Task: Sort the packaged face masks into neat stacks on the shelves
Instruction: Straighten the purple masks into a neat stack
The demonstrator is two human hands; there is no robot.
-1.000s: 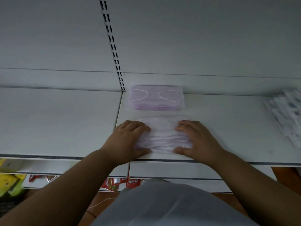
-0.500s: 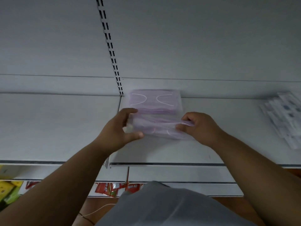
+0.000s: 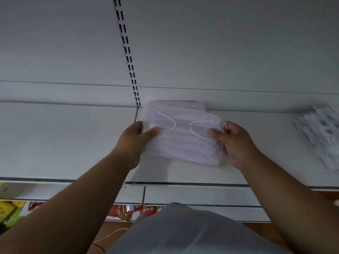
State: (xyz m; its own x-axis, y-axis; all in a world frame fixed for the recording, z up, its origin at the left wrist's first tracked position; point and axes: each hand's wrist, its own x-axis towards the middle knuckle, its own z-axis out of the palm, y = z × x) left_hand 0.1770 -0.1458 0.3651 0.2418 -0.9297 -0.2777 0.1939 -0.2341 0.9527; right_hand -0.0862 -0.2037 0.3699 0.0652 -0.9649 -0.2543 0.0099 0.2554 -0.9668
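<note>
White shelf (image 3: 256, 143): two pink mask packs, one (image 3: 183, 140) gripped by left hand (image 3: 134, 138) and right hand (image 3: 236, 142) fingers.

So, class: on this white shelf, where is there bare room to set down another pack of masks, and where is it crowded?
Bare: the left shelf panel, from the slotted upright leftwards, and the stretch between the right hand and the white packets. Crowded: the middle, where both hands, left hand included, hold the pink mask pack before the rear pack.
</note>
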